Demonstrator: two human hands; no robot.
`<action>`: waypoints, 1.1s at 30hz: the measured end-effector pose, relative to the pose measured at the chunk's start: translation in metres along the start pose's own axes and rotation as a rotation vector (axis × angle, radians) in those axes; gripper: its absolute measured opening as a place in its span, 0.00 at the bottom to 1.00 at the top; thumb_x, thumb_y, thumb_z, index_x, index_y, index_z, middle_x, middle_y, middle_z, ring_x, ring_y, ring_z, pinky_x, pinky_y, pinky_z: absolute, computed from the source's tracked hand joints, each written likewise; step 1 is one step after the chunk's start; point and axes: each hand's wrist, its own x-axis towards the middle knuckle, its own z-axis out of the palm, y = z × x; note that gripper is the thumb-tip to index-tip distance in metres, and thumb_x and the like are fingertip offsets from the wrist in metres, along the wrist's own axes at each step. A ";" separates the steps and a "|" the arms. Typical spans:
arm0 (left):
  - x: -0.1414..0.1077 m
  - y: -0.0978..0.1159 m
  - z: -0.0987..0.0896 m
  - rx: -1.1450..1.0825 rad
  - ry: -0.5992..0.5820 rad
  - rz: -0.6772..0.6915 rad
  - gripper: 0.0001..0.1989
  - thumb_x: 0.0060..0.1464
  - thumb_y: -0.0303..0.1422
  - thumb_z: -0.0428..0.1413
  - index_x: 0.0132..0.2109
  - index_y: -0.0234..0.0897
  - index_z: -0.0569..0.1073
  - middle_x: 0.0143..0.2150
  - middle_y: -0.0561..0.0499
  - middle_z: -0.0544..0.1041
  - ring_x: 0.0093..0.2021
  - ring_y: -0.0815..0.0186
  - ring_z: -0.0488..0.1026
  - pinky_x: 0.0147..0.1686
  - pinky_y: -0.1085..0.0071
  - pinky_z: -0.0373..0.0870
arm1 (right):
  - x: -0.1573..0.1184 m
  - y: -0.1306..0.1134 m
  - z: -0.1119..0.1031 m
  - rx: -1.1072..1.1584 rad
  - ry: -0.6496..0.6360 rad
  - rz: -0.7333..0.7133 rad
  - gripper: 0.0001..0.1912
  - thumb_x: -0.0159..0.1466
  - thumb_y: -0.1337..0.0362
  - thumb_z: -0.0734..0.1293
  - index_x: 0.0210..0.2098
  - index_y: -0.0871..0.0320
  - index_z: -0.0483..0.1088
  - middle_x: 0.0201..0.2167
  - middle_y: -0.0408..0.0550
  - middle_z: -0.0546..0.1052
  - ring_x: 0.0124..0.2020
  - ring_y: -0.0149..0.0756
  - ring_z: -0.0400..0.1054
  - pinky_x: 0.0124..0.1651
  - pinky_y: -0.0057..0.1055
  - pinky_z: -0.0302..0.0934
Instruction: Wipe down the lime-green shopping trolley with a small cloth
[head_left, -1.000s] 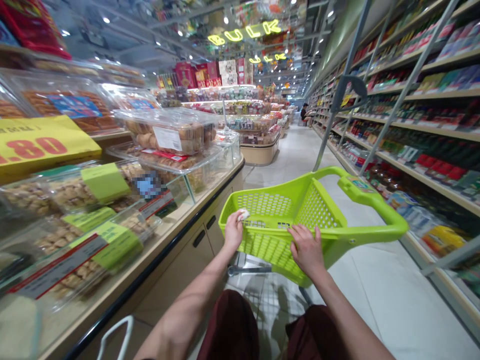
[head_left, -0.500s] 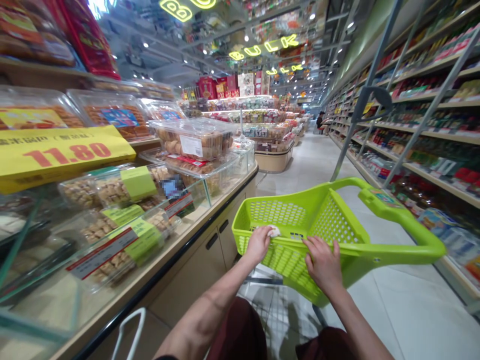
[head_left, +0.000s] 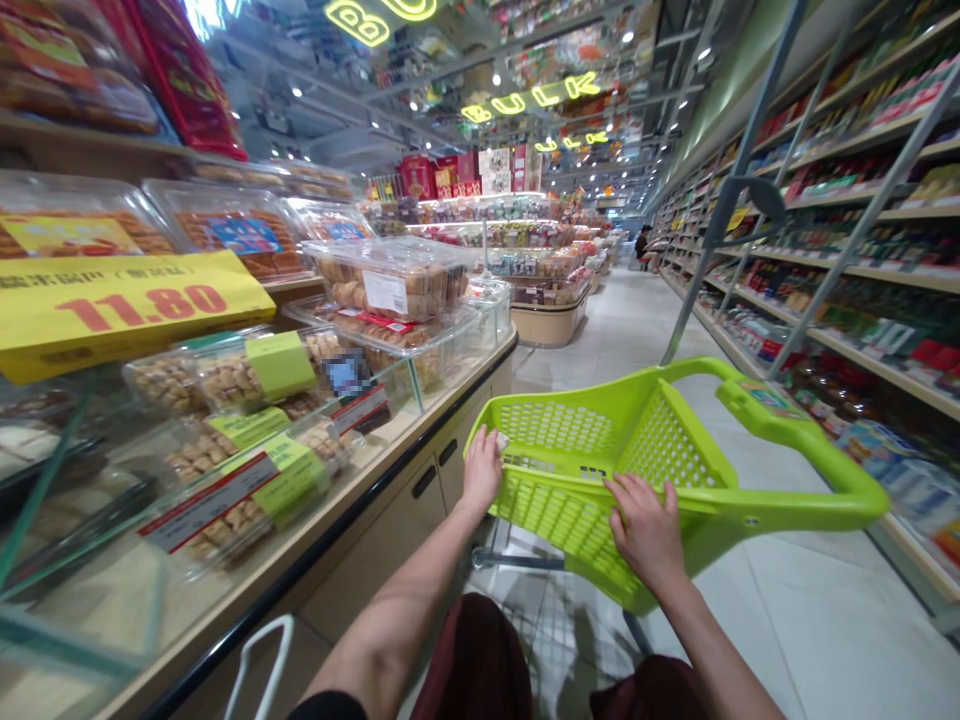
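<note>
A bright green plastic shopping cart basket with perforated walls stands in front of me, its handle toward the right. My left hand is closed at the basket's front left corner, over the near rim. A bit of white cloth or tissue shows beyond its fingers; most of it is hidden. My right hand grips the near rim around its middle, with the fingers curled over the edge and the thumb raised. Nothing large shows inside the basket.
On the left, a glass-edged counter carries clear snack boxes and a yellow price sign. Stocked shelves line the right side. A grey metal pole rises behind the cart. A person is farther down the aisle.
My left hand has slid left along the near rim to the basket's corner, taking the white cloth or tissue along. My right hand has stayed in place on the rim.
</note>
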 end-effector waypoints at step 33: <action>-0.017 -0.038 -0.002 -0.237 -0.008 0.052 0.27 0.44 0.16 0.46 0.52 0.37 0.67 0.56 0.48 0.67 0.55 0.63 0.63 0.56 0.65 0.60 | -0.003 -0.004 -0.002 0.031 0.010 0.100 0.17 0.57 0.70 0.59 0.44 0.56 0.68 0.46 0.48 0.73 0.51 0.40 0.61 0.60 0.50 0.32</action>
